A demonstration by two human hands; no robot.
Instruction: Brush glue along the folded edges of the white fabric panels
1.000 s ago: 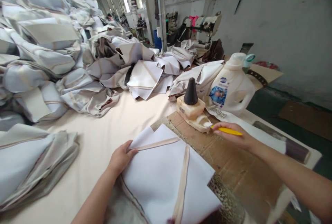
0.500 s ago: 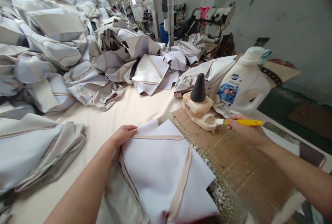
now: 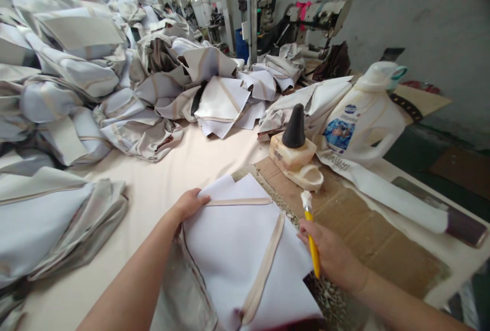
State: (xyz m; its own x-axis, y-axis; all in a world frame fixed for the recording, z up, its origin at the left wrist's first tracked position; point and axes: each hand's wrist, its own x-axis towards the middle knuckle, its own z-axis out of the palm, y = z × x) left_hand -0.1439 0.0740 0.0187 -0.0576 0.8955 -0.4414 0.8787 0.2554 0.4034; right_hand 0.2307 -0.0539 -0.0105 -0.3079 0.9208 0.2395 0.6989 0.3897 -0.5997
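My left hand (image 3: 191, 203) pinches the upper left edge of a white fabric piece (image 3: 233, 249) with beige tape strips, which lies in front of me. Closed around the yellow handle of a brush (image 3: 313, 246) is my right hand (image 3: 333, 254), over the piece's right edge. White paste clings to the brush's bristles, which point up and away from me. Just beyond them stands a glue pot (image 3: 293, 152) with a black cone on top and a small open cup (image 3: 311, 176) at its front.
Cardboard (image 3: 367, 234) crusted with dried glue covers the right of the table. A large white jug (image 3: 369, 111) stands behind it. Piles of sewn fabric pieces (image 3: 76, 65) fill the left and back; a sewing machine (image 3: 321, 17) is farther off.
My right hand has moved left and toward me, taking the brush from the pot's cup to the fabric's right edge. The brush has turned from level to upright. My left hand keeps its hold.
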